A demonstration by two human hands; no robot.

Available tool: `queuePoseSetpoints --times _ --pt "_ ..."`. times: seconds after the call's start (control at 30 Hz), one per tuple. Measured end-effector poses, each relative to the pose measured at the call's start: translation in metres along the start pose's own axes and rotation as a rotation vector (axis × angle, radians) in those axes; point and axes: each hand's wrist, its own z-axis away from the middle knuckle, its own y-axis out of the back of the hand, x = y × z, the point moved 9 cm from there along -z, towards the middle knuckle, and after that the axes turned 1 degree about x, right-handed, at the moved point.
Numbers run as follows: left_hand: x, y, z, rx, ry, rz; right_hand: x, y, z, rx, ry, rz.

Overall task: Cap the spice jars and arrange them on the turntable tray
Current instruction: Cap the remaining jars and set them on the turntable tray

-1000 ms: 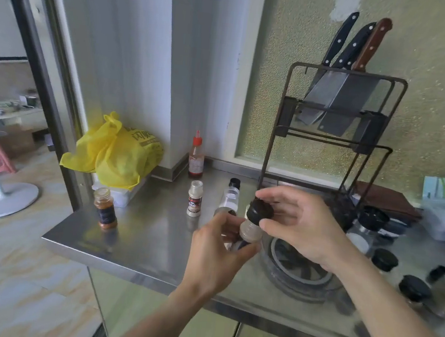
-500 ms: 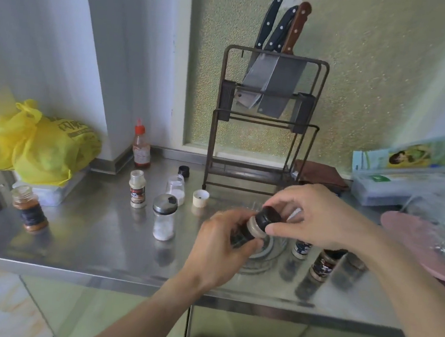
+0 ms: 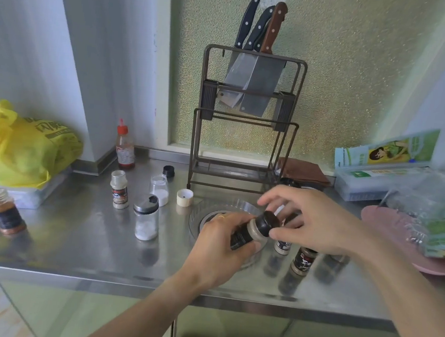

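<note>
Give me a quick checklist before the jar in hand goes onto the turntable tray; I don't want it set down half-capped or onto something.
1. Jar held firmly: ok. The left hand grips the spice jar around its body, tilted.
2. Cap on the jar: ok. The black cap sits on its neck, with the right hand pinching it.
3. Cap fully tight: cannot tell.
4. Landing spot free: cannot tell. The hands hide most of the turntable tray.
5. Other jars capped: not ok. The plastic jar of white powder stands open, its likely white cap loose beside it.
</note>
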Motion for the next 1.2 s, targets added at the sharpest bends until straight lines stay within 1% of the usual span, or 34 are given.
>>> queuePoseSetpoints --times 0.1,0.23,0.33,0.47,0.57,0.67,0.77,0.83,0.9,1.0,1.1,1.17,1.2 --pt "-0.003 -0.004 0.001 -0.001 0.010 -0.004 0.007 0.001 0.002 0.030 -0.053 0.092" --pt "-0.004 -0.009 0.002 -0.014 0.016 0.002 0.008 -0.009 0.007 -0.022 -0.030 -0.016" --pt "-0.004 -0.010 0.004 -0.014 0.012 -0.007 0.011 -0.006 0.009 0.017 -0.080 0.099" --pt "-0.007 -0.013 0.006 -0.021 0.035 0.010 0.012 -0.010 0.012 0.007 -0.073 -0.028" --pt "-0.008 -0.014 0.007 -0.020 0.025 0.007 0.017 -0.010 0.016 0.076 -0.125 0.071" --pt "-0.007 -0.016 0.008 -0.022 0.015 0.007 0.013 -0.022 0.022 0.072 -0.083 -0.034" --pt "-0.011 -0.017 0.008 -0.016 0.033 0.001 0.017 -0.022 0.027 0.206 -0.102 -0.059" --pt "-0.012 -0.020 0.008 -0.023 0.037 0.002 0.020 -0.024 0.030 0.243 -0.119 -0.078" --pt "-0.010 -0.021 0.009 -0.006 0.039 0.017 0.021 -0.028 0.035 0.274 -0.109 -0.161" --pt "-0.005 -0.025 0.011 0.038 0.032 0.017 0.029 -0.028 0.046 0.426 -0.151 -0.274" --pt "-0.003 -0.033 0.018 0.088 0.073 0.052 0.043 -0.035 0.064 0.568 -0.234 -0.415" --pt "-0.001 -0.039 0.022 0.112 0.106 0.099 0.054 -0.049 0.080 0.607 -0.299 -0.544" --pt "0.000 -0.044 0.024 0.109 0.117 0.122 0.058 -0.058 0.088 0.600 -0.324 -0.590"
